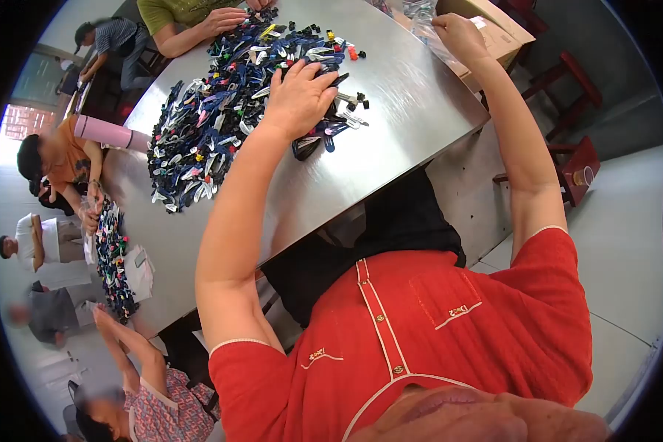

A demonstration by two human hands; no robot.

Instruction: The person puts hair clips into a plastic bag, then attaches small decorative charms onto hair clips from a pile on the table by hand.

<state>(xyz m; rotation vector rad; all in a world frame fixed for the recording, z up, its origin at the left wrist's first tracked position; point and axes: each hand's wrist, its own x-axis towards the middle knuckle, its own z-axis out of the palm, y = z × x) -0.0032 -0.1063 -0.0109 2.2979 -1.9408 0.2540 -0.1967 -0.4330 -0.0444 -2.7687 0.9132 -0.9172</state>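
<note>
A wide heap of small hair clips (pixel 214 125), mostly black, navy and white, covers part of the steel table. My left hand (pixel 300 99) rests on the right part of the heap with its fingers spread. Over the far right edge of the table, my right hand (pixel 460 37) is closed at a clear plastic bag (pixel 422 23) beside a cardboard box (pixel 499 37). Several loose clips, some red and yellow, lie right of the heap.
Across the steel table (pixel 390 81), another person's hands (pixel 225 22) touch the heap. A pink bottle (pixel 110 134) stands at the left. A second clip pile (pixel 112 258) has co-workers around it. Red stools (pixel 567 88) stand at the right.
</note>
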